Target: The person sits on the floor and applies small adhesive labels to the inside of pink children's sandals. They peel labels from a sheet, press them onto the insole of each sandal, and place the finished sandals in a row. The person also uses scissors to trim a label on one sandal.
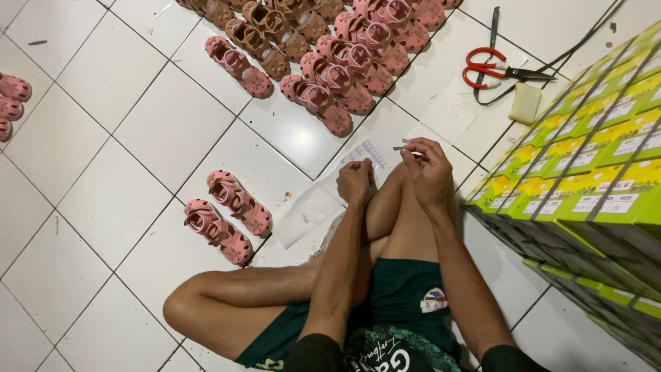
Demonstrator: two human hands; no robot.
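Observation:
I sit on a white tiled floor with my knees drawn up. My left hand (355, 182) rests curled on a white sheet of small stickers (366, 153) that lies on the floor in front of my knee. My right hand (428, 170) is raised over my knee and pinches one small white sticker (403, 147) between its fingertips. A pair of pink sandals (227, 215) lies on the floor to my left.
Rows of pink and brown sandals (323, 48) lie ahead on the floor. Stacked green and yellow shoe boxes (592, 179) stand close on the right. Red-handled scissors (492, 70), a black strap and a yellowish sponge (525, 103) lie beyond them. More pink sandals (10, 103) show at the left edge.

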